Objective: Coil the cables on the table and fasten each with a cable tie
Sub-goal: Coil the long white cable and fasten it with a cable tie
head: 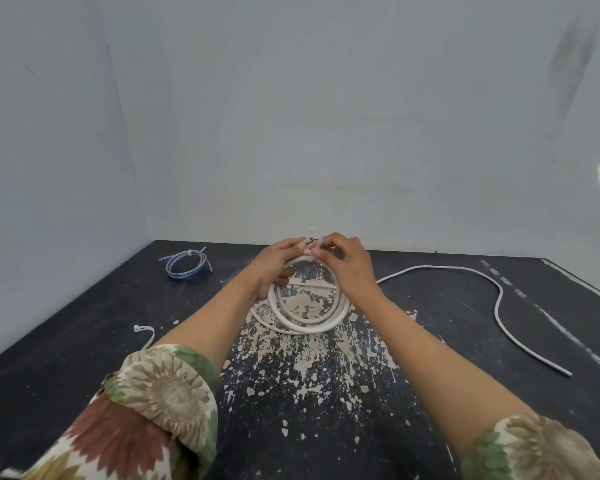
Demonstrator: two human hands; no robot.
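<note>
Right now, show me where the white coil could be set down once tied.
Free: the left table between the blue coil and the spare tie; also near the front edge. Crowded: the centre, where both hands hold the white coil, and right, across the loose white cable.

We count three cables on the table [413,427]: one white coil [305,323], one loose white cable [499,306] lying uncoiled, and one blue coil [184,265]. We see two cable ties: one spare tie [146,332] lying loose, one around the blue coil. Two hands, two floral sleeves.
</note>
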